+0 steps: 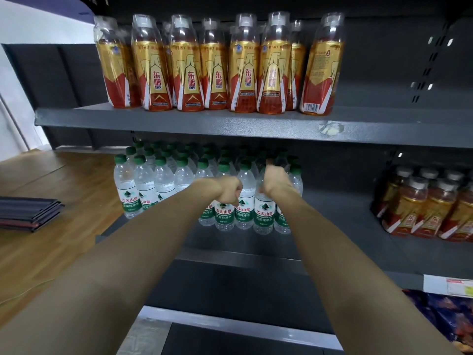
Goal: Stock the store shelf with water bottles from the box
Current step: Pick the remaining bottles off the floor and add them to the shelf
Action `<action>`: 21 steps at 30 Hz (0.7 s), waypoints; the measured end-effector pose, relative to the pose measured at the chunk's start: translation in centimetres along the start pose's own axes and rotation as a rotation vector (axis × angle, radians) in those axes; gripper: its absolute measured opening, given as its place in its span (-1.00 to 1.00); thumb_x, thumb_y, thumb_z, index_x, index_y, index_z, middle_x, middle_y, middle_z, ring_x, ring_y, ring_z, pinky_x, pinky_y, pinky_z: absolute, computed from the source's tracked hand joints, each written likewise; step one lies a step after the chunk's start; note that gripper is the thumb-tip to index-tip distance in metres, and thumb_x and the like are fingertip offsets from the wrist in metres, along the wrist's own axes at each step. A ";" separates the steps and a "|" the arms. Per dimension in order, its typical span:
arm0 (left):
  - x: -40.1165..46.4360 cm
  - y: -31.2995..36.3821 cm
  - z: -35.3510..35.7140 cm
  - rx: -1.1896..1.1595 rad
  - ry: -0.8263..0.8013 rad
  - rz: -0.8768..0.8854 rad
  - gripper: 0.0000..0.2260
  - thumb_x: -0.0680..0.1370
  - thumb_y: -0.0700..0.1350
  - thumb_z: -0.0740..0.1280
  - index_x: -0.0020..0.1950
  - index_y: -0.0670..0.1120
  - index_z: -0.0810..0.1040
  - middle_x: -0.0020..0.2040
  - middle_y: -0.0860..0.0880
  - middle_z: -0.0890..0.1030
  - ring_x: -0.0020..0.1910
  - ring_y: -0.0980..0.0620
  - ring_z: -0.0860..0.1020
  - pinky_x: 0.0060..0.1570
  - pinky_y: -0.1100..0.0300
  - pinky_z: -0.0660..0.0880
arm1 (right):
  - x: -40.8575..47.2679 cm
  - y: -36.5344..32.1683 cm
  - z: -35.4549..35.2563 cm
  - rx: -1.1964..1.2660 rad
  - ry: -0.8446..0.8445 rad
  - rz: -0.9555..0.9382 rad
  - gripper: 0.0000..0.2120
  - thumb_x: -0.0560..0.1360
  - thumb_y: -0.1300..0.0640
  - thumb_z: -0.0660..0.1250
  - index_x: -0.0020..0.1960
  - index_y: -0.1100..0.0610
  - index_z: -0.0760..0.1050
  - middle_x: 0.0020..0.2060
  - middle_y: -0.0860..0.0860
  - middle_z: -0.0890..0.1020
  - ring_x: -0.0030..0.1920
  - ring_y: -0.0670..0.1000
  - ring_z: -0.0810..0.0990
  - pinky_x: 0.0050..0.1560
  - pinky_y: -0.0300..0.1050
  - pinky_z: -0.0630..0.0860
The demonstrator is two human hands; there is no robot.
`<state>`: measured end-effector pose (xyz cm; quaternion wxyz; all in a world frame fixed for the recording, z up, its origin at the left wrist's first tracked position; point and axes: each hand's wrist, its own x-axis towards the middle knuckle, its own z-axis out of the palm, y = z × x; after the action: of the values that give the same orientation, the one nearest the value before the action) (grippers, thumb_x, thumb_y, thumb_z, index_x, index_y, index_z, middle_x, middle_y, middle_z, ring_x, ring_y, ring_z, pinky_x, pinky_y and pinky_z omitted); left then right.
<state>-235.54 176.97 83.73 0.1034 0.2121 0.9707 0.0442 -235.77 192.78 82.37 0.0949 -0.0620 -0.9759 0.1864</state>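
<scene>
Two hands (231, 189) among water bottles (163, 179) (nine front-row).

Water bottles (224, 211), middle of frame: 农夫山泉, 饮用纯净水
Drink bottles (190, 73), upper shelf: 东鹏特饮

Two hands (252, 185), one dark folder stack (28, 212), water bottles (163, 180) too many to count.
</scene>
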 end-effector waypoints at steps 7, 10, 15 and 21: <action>0.0 0.5 0.3 0.040 0.001 -0.002 -0.84 0.52 -0.08 0.43 -0.15 -0.06 0.47 -0.09 -0.06 0.60 -0.16 -0.01 0.50 -0.18 0.12 0.43 | 0.1 -0.6 -0.2 -0.068 -0.017 0.000 -0.78 0.48 0.30 0.41 0.12 0.23 0.53 0.08 0.18 0.64 0.10 0.18 0.63 0.07 -0.03 0.59; -0.1 0.5 0.4 0.058 -0.004 -0.005 -0.85 0.52 -0.08 0.43 -0.14 -0.06 0.47 -0.08 -0.06 0.59 -0.14 -0.04 0.50 -0.14 0.09 0.44 | -0.1 -0.5 -1.1 -0.191 -0.061 -0.066 -0.58 0.41 0.21 0.54 0.21 0.21 0.49 0.12 0.16 0.63 0.12 0.18 0.63 0.10 0.01 0.60; -0.2 -0.1 0.7 0.063 -0.022 -0.010 -0.89 0.52 -0.12 0.42 -0.09 -0.06 0.49 -0.11 -0.04 0.55 -0.14 -0.04 0.49 -0.20 0.14 0.41 | -0.7 0.1 -0.5 -0.341 -0.046 -0.183 -0.26 0.39 0.28 0.53 0.46 0.17 0.25 0.28 0.21 0.42 0.20 0.23 0.54 0.13 0.09 0.57; 0.0 -0.5 1.1 0.053 -0.028 -0.017 -0.88 0.54 -0.11 0.40 -0.06 -0.14 0.52 -0.05 -0.10 0.56 -0.15 -0.04 0.47 -0.18 0.13 0.43 | -0.1 0.6 0.2 -0.320 0.030 -0.200 -0.32 0.44 0.36 0.44 0.47 0.16 0.25 0.31 0.24 0.39 0.19 0.28 0.54 0.11 0.14 0.57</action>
<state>-235.51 176.51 82.61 0.1119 0.2071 0.9718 0.0146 -235.68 193.26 81.90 0.1164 0.0181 -0.9929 0.0172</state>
